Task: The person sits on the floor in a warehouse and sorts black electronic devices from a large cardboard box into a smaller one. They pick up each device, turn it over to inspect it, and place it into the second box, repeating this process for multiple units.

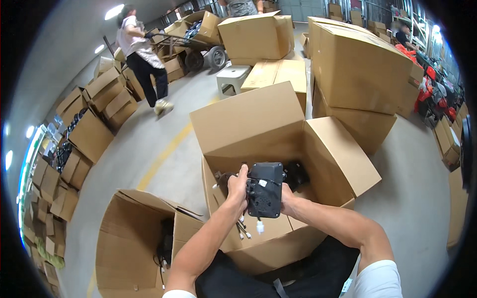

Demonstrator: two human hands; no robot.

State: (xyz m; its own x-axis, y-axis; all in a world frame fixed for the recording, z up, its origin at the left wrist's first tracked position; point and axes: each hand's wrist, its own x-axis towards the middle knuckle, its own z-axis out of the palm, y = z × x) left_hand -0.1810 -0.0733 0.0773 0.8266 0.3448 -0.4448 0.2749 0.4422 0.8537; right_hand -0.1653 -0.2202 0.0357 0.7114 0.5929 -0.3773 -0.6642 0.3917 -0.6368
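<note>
Holds a black housing [268,197], gripped at opposite sides by the fingers of left hand [238,187] and right hand [287,199], over an open cardboard box [280,252], with white connector [260,227] hanging below.

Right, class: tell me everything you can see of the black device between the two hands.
The black device is a boxy, round-cornered case that looks like plastic. Its broad face is turned up toward the camera, its longer sides running away from the person. A small white patch sits near the middle, with small dots or holes nearer the person. A white connector hangs below its near edge. The left hand and right hand grip its sides, over an open cardboard box.
</note>
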